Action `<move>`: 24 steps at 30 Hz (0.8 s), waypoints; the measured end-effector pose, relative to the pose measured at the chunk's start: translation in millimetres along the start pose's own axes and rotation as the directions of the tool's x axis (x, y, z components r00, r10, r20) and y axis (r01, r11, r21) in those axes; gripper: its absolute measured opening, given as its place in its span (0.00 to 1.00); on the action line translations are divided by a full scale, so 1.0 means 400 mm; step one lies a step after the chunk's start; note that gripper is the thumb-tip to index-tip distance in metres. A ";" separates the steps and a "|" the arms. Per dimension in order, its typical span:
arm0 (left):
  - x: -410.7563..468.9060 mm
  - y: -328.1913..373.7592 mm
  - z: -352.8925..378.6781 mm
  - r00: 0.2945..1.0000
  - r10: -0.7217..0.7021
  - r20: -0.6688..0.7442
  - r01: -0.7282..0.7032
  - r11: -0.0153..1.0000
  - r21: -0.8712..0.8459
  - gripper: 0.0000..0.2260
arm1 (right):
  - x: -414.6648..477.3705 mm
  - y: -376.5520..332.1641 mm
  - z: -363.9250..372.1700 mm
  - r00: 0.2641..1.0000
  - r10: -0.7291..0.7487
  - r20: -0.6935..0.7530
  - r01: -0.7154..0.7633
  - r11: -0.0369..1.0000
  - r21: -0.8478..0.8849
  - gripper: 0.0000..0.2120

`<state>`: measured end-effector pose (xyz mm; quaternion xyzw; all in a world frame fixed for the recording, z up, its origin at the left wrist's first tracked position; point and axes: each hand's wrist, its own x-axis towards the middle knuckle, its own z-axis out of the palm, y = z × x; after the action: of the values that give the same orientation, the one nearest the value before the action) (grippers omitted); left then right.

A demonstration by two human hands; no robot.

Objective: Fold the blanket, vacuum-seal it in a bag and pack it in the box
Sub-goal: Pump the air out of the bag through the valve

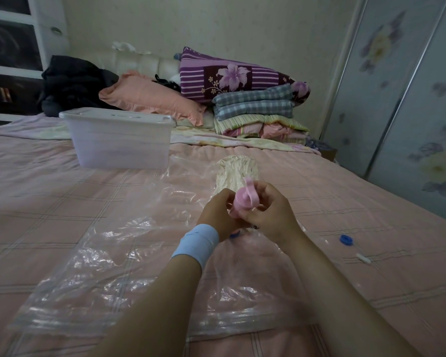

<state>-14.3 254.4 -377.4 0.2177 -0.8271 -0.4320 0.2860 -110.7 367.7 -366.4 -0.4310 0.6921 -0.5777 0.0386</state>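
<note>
Dim, soft indoor light, faint glare on plastic bag (93, 266), wide-angle bending at edges

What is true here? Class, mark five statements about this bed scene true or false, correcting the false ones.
1. Both the left hand and the right hand hold the pink pump. True.
2. The plastic box has no lid. False: its lid is on.
3. A blue cap lies on the bedspread, right of the hands. True.
4. The clear bag is inside the box. False: it lies spread on the bedspread.
5. The blue wristband is on the right wrist. False: it is on the left.
</note>
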 end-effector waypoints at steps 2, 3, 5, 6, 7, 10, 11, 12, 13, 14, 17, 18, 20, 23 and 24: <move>0.005 -0.007 0.002 0.999 0.020 0.043 -0.020 1.000 -0.005 0.21 | 0.000 0.000 -0.001 1.000 0.014 -0.007 -0.014 1.000 0.018 0.27; 0.009 -0.011 0.002 0.997 0.038 0.066 -0.038 0.999 0.008 0.20 | 0.001 0.001 -0.003 1.000 0.018 -0.011 -0.017 1.000 0.023 0.26; 0.015 -0.018 0.001 0.995 0.045 0.088 -0.051 0.997 0.062 0.14 | 0.001 0.002 -0.005 1.000 0.019 -0.006 -0.019 1.000 0.007 0.26; 0.017 -0.020 0.001 0.996 0.039 0.083 -0.046 0.996 0.079 0.11 | 0.000 0.001 -0.004 1.000 0.025 0.002 -0.025 1.000 0.000 0.27; 0.020 -0.023 0.002 0.997 0.033 0.069 -0.039 0.995 0.086 0.10 | -0.001 0.000 -0.002 0.999 0.034 0.006 -0.034 0.999 0.005 0.28; 0.020 -0.025 0.005 0.999 0.021 0.030 -0.023 0.998 0.054 0.17 | 0.000 -0.002 0.002 0.999 0.048 -0.005 -0.048 0.998 0.029 0.27; 0.020 -0.027 0.004 0.999 0.031 0.026 -0.032 0.999 0.035 0.20 | 0.002 -0.003 0.000 0.999 0.050 -0.013 -0.050 0.998 0.038 0.27; 0.021 -0.030 0.003 0.998 0.050 0.033 -0.051 0.998 0.021 0.23 | 0.004 -0.004 -0.004 0.999 0.048 -0.019 -0.047 0.998 0.051 0.27; 0.022 -0.033 0.001 0.996 0.075 0.049 -0.076 0.997 0.024 0.23 | 0.007 -0.001 -0.009 0.999 0.046 -0.023 -0.044 0.997 0.065 0.26; 0.023 -0.035 -0.001 0.994 0.093 0.063 -0.095 0.994 0.043 0.22 | 0.009 0.003 -0.014 0.999 0.044 -0.025 -0.042 0.997 0.072 0.24; 0.023 -0.036 -0.002 0.997 0.067 0.033 -0.068 0.997 0.040 0.15 | 0.006 0.006 -0.013 0.999 0.028 -0.023 -0.027 0.998 0.057 0.22; 0.021 -0.035 -0.002 0.999 0.050 0.011 -0.050 0.998 0.023 0.16 | 0.004 0.005 -0.007 1.000 0.021 -0.021 -0.020 0.999 0.041 0.23; 0.014 -0.029 0.000 0.999 0.026 -0.020 -0.026 1.000 -0.003 0.18 | 0.002 0.005 0.007 0.999 0.027 -0.025 -0.027 1.000 0.007 0.27; 0.008 -0.022 0.000 0.999 0.050 -0.014 -0.050 0.997 -0.053 0.22 | 0.004 0.007 0.014 0.998 0.052 -0.037 -0.051 0.998 0.028 0.30; 0.008 -0.021 0.000 0.998 0.066 0.000 -0.066 0.996 -0.059 0.23 | 0.005 0.007 0.012 0.997 0.053 -0.047 -0.052 0.998 0.025 0.30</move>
<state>-15.7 248.1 -383.6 0.1813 -0.8212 -0.4467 0.3054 -110.8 362.6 -369.4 -0.3983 0.6968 -0.5950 0.0424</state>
